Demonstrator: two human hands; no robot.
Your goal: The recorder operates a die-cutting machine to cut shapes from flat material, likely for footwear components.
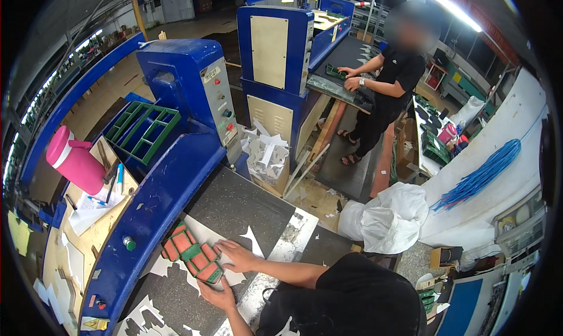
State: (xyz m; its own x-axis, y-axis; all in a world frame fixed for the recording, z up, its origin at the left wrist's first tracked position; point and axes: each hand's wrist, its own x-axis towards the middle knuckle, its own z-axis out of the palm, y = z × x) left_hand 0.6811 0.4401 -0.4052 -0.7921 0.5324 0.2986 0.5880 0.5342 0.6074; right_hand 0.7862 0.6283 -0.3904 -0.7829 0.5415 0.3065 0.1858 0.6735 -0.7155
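A green-edged cutting die with red pads lies on a white sheet, on the dark speckled bed of a blue press. My left hand grips the die's lower end, its fingers at the green edge. Along the right side of the die, my right hand holds the edge with its fingers reaching toward the red pads. The undersides of the fingers are hidden. White cut scraps lie on the bed beside the left hand, and another scrap is by the right hand.
The blue press beam curves along the left. A pink jug, pens and papers stand on a board beyond it, near a green frame. A scrap-filled bin stands ahead. Another person works at a second press; white sacks are right.
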